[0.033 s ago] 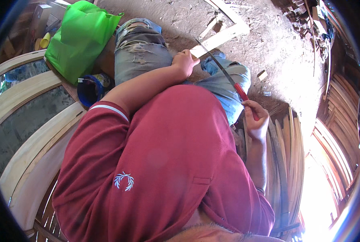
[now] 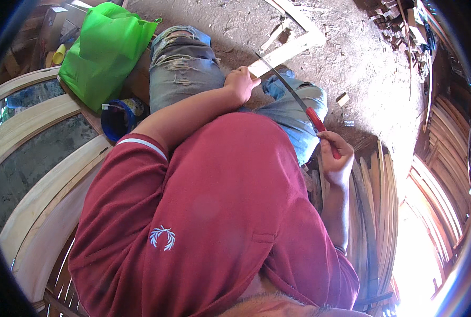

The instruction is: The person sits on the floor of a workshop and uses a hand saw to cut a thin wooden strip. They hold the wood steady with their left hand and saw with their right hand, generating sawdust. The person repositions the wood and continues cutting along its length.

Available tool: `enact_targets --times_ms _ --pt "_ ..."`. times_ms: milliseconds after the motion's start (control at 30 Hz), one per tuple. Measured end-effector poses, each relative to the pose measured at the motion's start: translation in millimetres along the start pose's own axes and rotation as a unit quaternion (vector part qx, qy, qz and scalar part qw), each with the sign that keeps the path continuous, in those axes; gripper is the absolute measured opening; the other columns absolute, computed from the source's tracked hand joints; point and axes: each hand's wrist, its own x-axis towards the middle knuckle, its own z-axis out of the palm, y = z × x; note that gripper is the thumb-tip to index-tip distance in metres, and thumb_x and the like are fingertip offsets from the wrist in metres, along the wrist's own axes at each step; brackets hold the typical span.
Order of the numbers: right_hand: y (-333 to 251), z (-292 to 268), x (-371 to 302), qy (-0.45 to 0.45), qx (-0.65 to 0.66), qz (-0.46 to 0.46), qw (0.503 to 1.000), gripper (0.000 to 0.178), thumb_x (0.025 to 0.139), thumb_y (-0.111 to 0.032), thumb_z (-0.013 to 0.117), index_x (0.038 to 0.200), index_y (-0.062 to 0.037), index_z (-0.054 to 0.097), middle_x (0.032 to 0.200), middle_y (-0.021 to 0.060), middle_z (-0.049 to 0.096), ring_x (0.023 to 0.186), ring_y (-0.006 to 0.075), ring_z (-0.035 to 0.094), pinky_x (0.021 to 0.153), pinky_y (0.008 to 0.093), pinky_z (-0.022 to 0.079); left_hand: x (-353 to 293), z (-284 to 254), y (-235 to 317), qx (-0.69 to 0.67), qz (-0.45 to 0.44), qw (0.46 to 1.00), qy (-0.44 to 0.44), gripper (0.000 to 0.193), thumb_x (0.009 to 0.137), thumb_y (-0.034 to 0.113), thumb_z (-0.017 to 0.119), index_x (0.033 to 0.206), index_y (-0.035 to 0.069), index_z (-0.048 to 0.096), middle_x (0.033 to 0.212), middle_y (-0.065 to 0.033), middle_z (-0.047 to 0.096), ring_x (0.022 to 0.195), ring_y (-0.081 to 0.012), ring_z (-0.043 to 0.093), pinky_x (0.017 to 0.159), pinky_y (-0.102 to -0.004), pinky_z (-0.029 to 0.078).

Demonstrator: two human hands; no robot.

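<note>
Clutching a board (image 2: 285, 52) in my left hand (image 2: 238, 86), red-handled tool (image 2: 316, 119) in my right hand (image 2: 336, 157); dirt floor (image 2: 370, 66) ahead; wooden strips (image 2: 387, 195) alongside.

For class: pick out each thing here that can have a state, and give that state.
Pale flat wooden board: held at its near end
Bare left hand: closed on the board
Red-handled tool with narrow metal blade: gripped; blade-to-board contact unclear
Bare right hand: closed round the tool
Bright green bag: bulging
Blue cylindrical container: open-topped
Faded blue denim jeans: ripped

Metal blade (image 2: 290, 89), glossy plastic-looking handle (image 2: 315, 119), smooth wooden strip (image 2: 288, 53), frayed denim jeans (image 2: 185, 82), rough matt floor (image 2: 370, 79)
</note>
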Motion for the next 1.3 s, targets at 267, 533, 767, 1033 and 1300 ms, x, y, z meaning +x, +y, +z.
enact_targets --times_ms 267,533,767,1033,1300 --pt "17.7 87.8 104.4 -0.003 0.182 -0.059 0.982 0.019 0.101 -0.003 0.060 0.113 0.0008 0.074 0.097 0.0048 0.071 0.073 0.0062 0.056 0.064 0.0225 0.043 -0.7 -5.3 -1.3 0.033 0.029 0.999 0.009 0.048 0.097 0.024 0.058 0.145 0.031 0.052 0.124 -0.0216 0.058 0.104 -0.0317 0.069 0.082 -0.0372 0.058" --pt "48.7 135.7 147.7 -0.037 0.172 -0.001 0.984 0.020 0.101 -0.006 0.060 0.113 0.0026 0.074 0.102 0.0060 0.074 0.088 0.0086 0.063 0.079 0.0229 0.051 3.5 5.6 -2.7 0.029 0.034 0.998 0.035 0.043 0.098 0.026 0.056 0.141 0.032 0.056 0.123 -0.0216 0.057 0.104 -0.0308 0.070 0.078 -0.0386 0.059" --pt "50.9 142.8 150.8 -0.037 0.136 -0.039 0.989 0.020 0.101 -0.007 0.060 0.112 0.0031 0.074 0.102 0.0077 0.074 0.093 0.0119 0.066 0.085 0.0264 0.053 0.5 -4.0 0.1 0.021 0.024 0.999 0.005 0.048 0.098 0.026 0.057 0.146 0.033 0.052 0.129 -0.0223 0.055 0.111 -0.0330 0.069 0.083 -0.0385 0.060" --pt "44.3 143.3 148.7 -0.056 0.072 -0.042 0.995 0.022 0.098 -0.010 0.062 0.112 0.0019 0.075 0.110 0.0162 0.076 0.106 0.0202 0.070 0.092 0.0331 0.054 -0.8 -3.8 -0.6 0.034 0.024 0.999 0.004 0.052 0.098 0.026 0.057 0.148 0.034 0.049 0.132 -0.0225 0.055 0.108 -0.0333 0.070 0.081 -0.0377 0.060" --pt "47.6 146.2 145.3 -0.048 0.096 -0.053 0.993 0.020 0.099 -0.009 0.063 0.111 0.0021 0.075 0.105 0.0129 0.075 0.098 0.0157 0.069 0.087 0.0296 0.054 -7.4 -15.2 0.4 0.054 0.034 0.998 -0.003 0.046 0.097 0.025 0.058 0.142 0.027 0.051 0.129 -0.0244 0.055 0.098 -0.0335 0.073 0.073 -0.0372 0.061"
